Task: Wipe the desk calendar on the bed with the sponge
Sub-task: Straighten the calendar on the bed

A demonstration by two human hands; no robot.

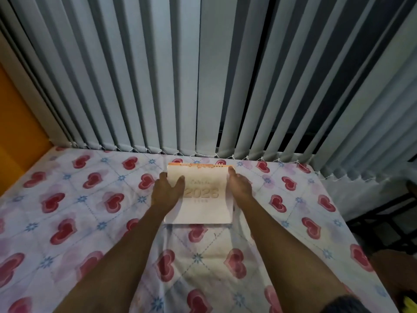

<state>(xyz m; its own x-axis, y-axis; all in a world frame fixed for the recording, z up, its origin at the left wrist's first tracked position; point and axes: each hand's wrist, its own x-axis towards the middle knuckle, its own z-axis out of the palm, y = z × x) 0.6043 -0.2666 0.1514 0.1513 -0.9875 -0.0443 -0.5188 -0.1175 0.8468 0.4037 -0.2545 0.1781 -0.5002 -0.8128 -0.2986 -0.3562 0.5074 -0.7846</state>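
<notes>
While both arms are reaching forward over the bed (pixel 67 222), the scene is reading like this:

Calendar (pixel 203 199): it is sitting on the bed, near the far edge, its cover tilting up toward the camera and showing "2026" in pale print; a spiral binding is running along its top edge.

Left hand (pixel 165 193): it is gripping the calendar's left edge, the thumb pressing on the cover and the fingers wrapping behind it, so the hand is clamping on the calendar.

Right hand (pixel 239 187): it is holding the calendar's right edge, the thumb pointing up beside the top corner; the fingers are lying out of sight behind the cover, yet the hand is plainly closing on the calendar.

Bed: its sheet is showing red hearts and small blue flowers on white, and is spreading out on every side of the calendar.

Blinds (pixel 203 75): grey vertical slats are hanging just behind the calendar, their bottom chain running along the bed's far edge.

Wall (pixel 15 132): an orange surface is standing well to the left of the calendar.

Yellow thing (pixel 409 304): a scrap of yellow is peeking in at the frame's lower right corner, well apart from the calendar; I cannot tell what it is.
</notes>
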